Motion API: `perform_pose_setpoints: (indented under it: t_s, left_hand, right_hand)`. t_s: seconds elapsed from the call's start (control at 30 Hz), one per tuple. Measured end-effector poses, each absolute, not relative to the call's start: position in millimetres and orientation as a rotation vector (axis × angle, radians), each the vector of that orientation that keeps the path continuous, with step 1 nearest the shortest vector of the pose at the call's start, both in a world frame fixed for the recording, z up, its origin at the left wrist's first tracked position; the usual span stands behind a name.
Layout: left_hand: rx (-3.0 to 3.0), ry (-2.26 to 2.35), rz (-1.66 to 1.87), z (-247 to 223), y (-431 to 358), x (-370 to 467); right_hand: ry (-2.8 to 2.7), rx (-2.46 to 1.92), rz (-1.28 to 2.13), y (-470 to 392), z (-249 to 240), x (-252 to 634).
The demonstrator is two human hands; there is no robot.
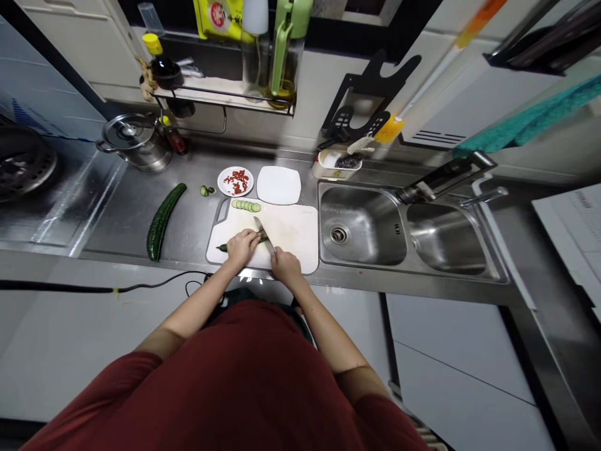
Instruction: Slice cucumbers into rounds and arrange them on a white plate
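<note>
On the white cutting board (291, 228), my left hand (242, 247) is closed over a slim dark green pepper (222, 248), pressing it to the board. Its narrow end sticks out to the left of the hand; most of the rest is under the fingers. My right hand (286, 265) grips a kitchen knife (263, 232), the blade slanting up and left beside the left fingertips, at the pepper's right end. Several cucumber slices (246, 205) lie in an overlapping row at the board's upper left.
A whole cucumber (164, 219) lies on the counter to the left, with small green end pieces (205, 190) nearer the board. Behind the board are a plate of chopped red bits (222, 181) and a white plate (278, 185). A pot (149, 150) stands back left; a double sink (361, 257) adjoins right.
</note>
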State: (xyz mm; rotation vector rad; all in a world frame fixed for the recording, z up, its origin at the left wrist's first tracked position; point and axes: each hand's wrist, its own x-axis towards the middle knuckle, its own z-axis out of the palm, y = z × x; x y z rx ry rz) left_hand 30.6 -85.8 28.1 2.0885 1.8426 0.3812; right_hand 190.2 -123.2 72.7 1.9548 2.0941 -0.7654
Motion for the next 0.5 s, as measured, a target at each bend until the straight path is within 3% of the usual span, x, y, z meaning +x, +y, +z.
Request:
perform_pose_setpoints:
  t_s: [0.5]
  left_hand:
    - [2.093,1.828,0.363,28,-85,31]
  right_hand:
    - [2.086,1.903,-0.776,-144,83,201]
